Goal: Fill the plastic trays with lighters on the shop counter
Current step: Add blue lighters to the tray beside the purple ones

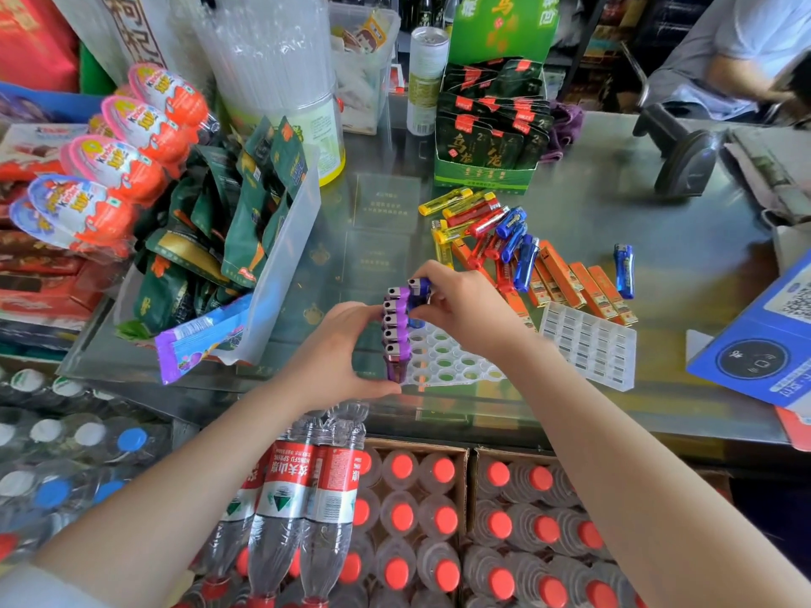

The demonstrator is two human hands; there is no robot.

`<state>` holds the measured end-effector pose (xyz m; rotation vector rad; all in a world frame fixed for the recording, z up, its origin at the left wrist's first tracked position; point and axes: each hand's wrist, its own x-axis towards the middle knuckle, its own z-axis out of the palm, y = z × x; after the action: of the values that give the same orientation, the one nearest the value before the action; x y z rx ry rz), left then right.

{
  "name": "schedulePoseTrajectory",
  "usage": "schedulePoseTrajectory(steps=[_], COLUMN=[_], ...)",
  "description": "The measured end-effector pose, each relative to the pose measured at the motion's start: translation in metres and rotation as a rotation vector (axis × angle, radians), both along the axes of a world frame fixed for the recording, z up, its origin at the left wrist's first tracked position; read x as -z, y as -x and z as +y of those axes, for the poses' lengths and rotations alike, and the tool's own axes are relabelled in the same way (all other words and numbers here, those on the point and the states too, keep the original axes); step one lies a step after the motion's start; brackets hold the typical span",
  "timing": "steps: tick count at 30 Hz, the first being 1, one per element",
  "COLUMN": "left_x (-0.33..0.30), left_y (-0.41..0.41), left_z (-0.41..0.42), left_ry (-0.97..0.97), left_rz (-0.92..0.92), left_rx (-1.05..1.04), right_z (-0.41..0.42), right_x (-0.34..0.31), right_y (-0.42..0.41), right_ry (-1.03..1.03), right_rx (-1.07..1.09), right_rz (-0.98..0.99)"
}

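Observation:
A clear plastic tray (447, 362) with round holes lies on the glass counter in front of me. Several purple lighters (397, 333) stand upright in a row along its left edge. My left hand (338, 348) presses against that row from the left. My right hand (461, 309) pinches a blue lighter (419, 291) at the far end of the row, just above the tray. A second clear tray (590, 348) lies to the right. Loose yellow, red and blue lighters (487, 232) and orange ones (579, 287) are heaped behind the trays. One blue lighter (624, 270) lies apart.
A bin of green snack packs (228, 239) stands at the left, a green tea-packet box (487, 138) at the back. A blue payment stand (763, 340) is at the right. Crates of water bottles (421, 520) sit below the counter edge. A person (728, 54) sits at the far right.

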<state>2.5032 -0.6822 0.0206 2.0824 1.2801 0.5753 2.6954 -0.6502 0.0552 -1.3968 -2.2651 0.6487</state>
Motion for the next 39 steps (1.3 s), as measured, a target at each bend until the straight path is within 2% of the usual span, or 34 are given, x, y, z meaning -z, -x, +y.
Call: schedulePoseTrajectory(steps=[5, 7, 9, 10, 12, 17, 23, 27, 32, 35, 39], left_x=[-0.003, -0.004, -0.004, -0.003, -0.002, -0.001, 0.000, 0.001, 0.003, 0.003, 0.003], left_y=[-0.006, -0.010, -0.014, -0.016, -0.018, -0.018, -0.017, -0.017, -0.018, -0.018, -0.017], left_z=[0.003, 0.005, 0.009, 0.011, 0.014, 0.017, 0.016, 0.014, 0.011, 0.010, 0.008], left_ry=[0.036, 0.042, 0.049, 0.058, 0.074, 0.052, 0.002, 0.002, 0.017, 0.020, 0.018], left_rz=[0.036, 0.039, 0.036, 0.037, 0.046, 0.069, 0.056, 0.060, 0.051, 0.049, 0.045], left_rx=[-0.022, -0.017, 0.005, 0.017, 0.034, 0.027, 0.020, 0.010, -0.011, -0.013, -0.026], right_z=[-0.010, -0.011, -0.005, -0.001, 0.007, 0.029, 0.042, 0.034, -0.002, -0.016, -0.024], right_x=[0.009, 0.008, 0.007, 0.008, 0.011, 0.010, 0.010, 0.002, -0.006, -0.002, 0.008], right_y=[-0.017, -0.035, -0.056, -0.065, -0.077, -0.074, -0.068, -0.068, -0.043, -0.029, -0.016], right_ry=[0.058, -0.010, -0.085, -0.084, -0.038, 0.082, 0.214, 0.235, 0.292, 0.348, 0.471], right_rx=[0.060, 0.265, 0.606, 0.738, 0.822, 0.818, 0.887, 0.841, 0.667, 0.556, 0.510], right_rz=[-0.042, 0.066, 0.181, 0.184, 0.072, -0.148, -0.169, 0.025, 0.531, 0.605, 0.698])
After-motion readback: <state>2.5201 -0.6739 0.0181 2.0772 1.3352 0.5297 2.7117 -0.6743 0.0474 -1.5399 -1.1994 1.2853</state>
